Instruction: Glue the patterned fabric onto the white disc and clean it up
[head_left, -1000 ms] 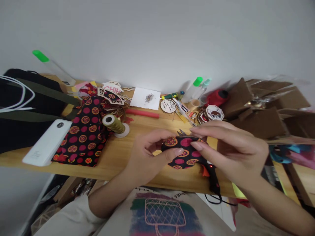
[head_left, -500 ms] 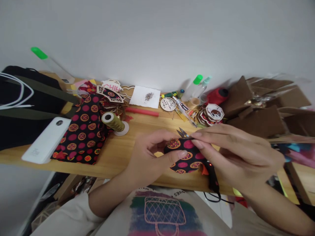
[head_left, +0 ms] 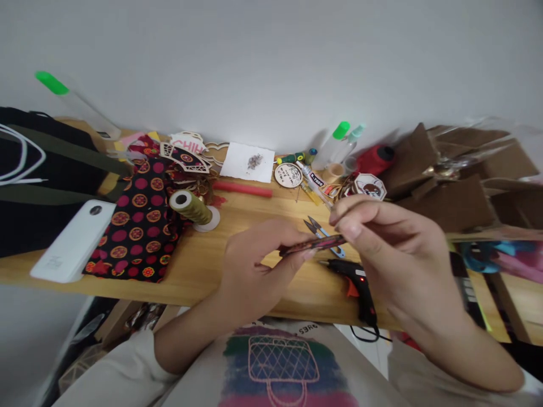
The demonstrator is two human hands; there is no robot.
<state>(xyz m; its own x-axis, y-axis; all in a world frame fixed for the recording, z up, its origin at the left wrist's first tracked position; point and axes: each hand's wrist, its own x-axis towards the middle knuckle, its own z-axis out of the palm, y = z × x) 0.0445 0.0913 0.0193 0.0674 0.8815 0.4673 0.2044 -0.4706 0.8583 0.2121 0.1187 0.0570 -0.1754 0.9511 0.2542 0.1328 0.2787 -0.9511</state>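
A flat fabric-covered piece (head_left: 316, 244), black with pink and orange dots, is seen almost edge-on above the table. My left hand (head_left: 258, 265) is closed on it, thumb below and fingers above. My right hand (head_left: 394, 249) pinches thumb and forefinger together at its right end; whatever lies between those fingertips is hidden. Behind the piece lie blue-handled thread snips (head_left: 313, 226), partly covered by it. A black glue gun (head_left: 356, 282) with an orange trigger and a red light rests on the table below my right hand.
At left are dotted fabric (head_left: 139, 226), a white power bank (head_left: 74, 240) and an olive thread spool (head_left: 195, 209). Along the wall stand a paper sheet (head_left: 237, 164) with small bits, a red stick (head_left: 244, 189), a glue tube (head_left: 311, 175) and bottles (head_left: 328, 155). Cardboard boxes (head_left: 449, 203) sit at right.
The fabric-covered piece has turned from showing its dotted face to nearly edge-on. My right hand has tilted up, and more of the snips and glue gun shows.
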